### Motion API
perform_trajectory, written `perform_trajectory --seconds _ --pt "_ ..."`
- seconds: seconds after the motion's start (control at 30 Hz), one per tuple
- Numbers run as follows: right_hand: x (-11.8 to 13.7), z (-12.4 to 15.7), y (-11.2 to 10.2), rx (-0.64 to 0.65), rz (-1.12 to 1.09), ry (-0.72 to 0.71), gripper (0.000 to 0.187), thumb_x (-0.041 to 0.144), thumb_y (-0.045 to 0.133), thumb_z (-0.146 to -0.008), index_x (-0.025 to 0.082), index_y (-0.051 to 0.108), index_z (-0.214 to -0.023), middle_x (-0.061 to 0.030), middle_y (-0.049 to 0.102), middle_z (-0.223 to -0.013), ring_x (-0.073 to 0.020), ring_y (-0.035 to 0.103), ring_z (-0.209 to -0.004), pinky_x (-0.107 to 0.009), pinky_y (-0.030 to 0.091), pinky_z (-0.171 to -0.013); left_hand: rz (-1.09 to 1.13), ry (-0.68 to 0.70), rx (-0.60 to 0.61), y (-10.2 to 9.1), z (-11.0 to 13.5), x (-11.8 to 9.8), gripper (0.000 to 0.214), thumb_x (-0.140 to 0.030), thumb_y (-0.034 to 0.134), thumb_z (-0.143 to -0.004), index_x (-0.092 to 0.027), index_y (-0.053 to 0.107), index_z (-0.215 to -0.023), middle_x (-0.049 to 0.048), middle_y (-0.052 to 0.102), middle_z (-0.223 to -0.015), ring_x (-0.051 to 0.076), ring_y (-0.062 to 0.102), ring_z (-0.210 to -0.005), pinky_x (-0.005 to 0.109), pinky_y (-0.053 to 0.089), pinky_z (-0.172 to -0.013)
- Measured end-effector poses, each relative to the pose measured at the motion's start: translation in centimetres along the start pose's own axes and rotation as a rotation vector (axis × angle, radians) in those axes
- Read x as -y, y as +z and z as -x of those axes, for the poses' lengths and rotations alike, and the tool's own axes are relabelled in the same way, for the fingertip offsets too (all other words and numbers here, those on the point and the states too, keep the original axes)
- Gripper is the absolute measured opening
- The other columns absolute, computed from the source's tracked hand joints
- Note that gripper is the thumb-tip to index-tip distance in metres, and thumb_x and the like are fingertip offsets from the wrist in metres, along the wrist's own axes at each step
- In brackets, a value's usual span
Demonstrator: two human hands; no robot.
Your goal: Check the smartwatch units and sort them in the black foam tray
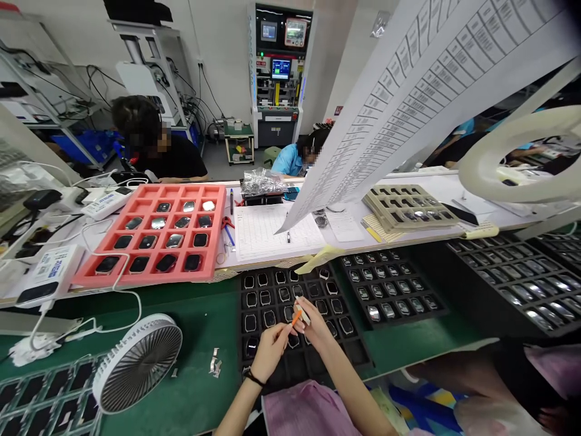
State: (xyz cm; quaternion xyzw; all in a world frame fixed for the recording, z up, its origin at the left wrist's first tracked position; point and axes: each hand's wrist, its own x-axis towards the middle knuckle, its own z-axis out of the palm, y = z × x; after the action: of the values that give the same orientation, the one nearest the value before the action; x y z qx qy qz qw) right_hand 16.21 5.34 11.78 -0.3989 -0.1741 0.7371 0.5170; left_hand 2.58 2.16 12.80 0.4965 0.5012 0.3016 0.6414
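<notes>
Over a black foam tray (315, 363) with watch cases in its pockets, my two hands meet. Between the fingertips of my left hand (271, 349) is a thin orange stick-like tool (296, 317); its exact kind is not clear. My right hand (314, 323) is closed around a small pale, flat-edged piece (303, 313), too small to name surely. The orange tool's tip touches or lies right against this piece. Several square watch cases (269, 318) with dark faces lie around the hands, and my forearms cover part of the tray.
On the shelf ahead sit a pink tray (206, 261) of watches, paper sheets (258, 233) and a beige tray (408, 206). A large hanging sheet (385, 103) blocks the upper right. A grey fan (138, 363) stands left; another black watch tray (390, 290) lies right. Co-workers sit beyond.
</notes>
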Motion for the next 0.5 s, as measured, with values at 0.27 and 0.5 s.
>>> perform_trajectory --seconds 0.27,0.5 --pt "0.4 0.3 0.6 0.002 0.005 -0.021 0.036 0.045 0.073 -0.071 0.020 0.047 -0.067 0.0105 0.040 -0.047 -0.0050 0.034 -0.036 -0.019 0.032 -0.035 -0.039 0.026 0.009 -0.3 0.2 -0.1 0.054 -0.062 0.045 -0.080 -0.013 0.068 -0.077 -0.0076 0.033 -0.047 0.007 0.029 -0.040 0.020 0.020 -0.040" --pt "0.4 0.6 0.4 0.058 0.064 0.027 0.032 0.045 0.070 -0.075 0.019 0.051 -0.072 0.0111 0.040 -0.039 -0.0050 0.032 -0.029 -0.018 0.025 -0.031 -0.021 0.000 0.068 -1.3 0.3 -0.8 0.055 -0.064 0.049 -0.077 -0.013 0.070 -0.075 -0.0078 0.033 -0.045 0.006 0.026 -0.040 0.020 0.018 -0.039"
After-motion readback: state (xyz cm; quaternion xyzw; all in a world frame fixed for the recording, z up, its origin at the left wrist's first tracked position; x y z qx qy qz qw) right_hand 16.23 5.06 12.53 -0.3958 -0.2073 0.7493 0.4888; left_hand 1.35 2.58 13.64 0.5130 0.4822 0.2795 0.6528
